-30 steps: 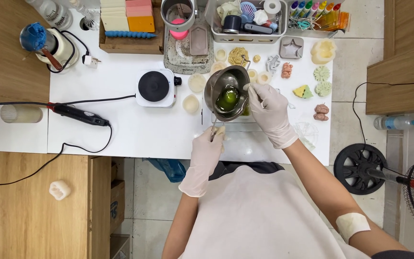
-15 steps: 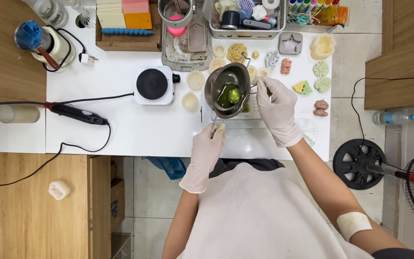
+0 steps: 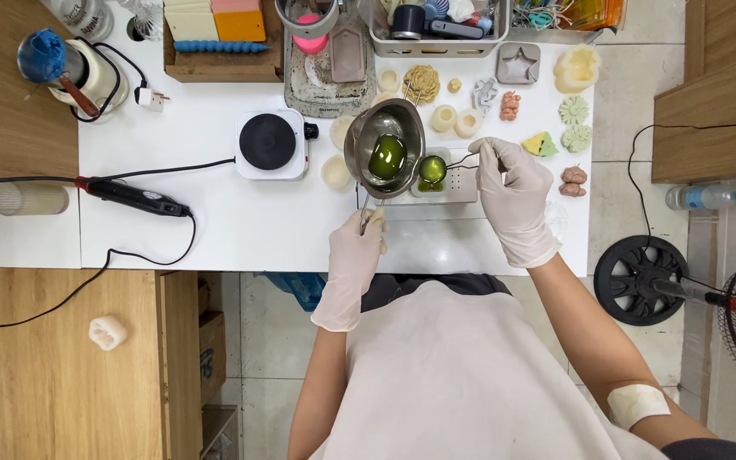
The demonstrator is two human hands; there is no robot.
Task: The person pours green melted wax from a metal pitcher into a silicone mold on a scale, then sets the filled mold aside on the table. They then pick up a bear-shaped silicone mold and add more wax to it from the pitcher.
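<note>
From the head camera, the step in hand looks like pouring: the left hand [image 3: 356, 255], gloved, has its fingers closed round the handle of a small steel melting pot [image 3: 384, 146], which is tipped forward of those fingers over a white mould tray [image 3: 453, 183]. Green liquid, probably melted wax, pools in the pot's bowl, and one round cavity [image 3: 433, 169] of the tray, just right of the pot's lip, already shows the same green. The right hand [image 3: 513, 192], also gloved, pinches a thin metal stirring tool [image 3: 462, 160] between closed fingers, its tip reaching left to the filled cavity. By my reading, the next move calls for a steady tilt and a slow stream, so the cavity does not overflow onto the worktop [image 3: 215, 213]. Left of the pot stands a small electric hotplate [image 3: 268, 143], its top bare. Beyond the right fingers lie finished moulded pieces [image 3: 572, 123], pale and green.
</note>
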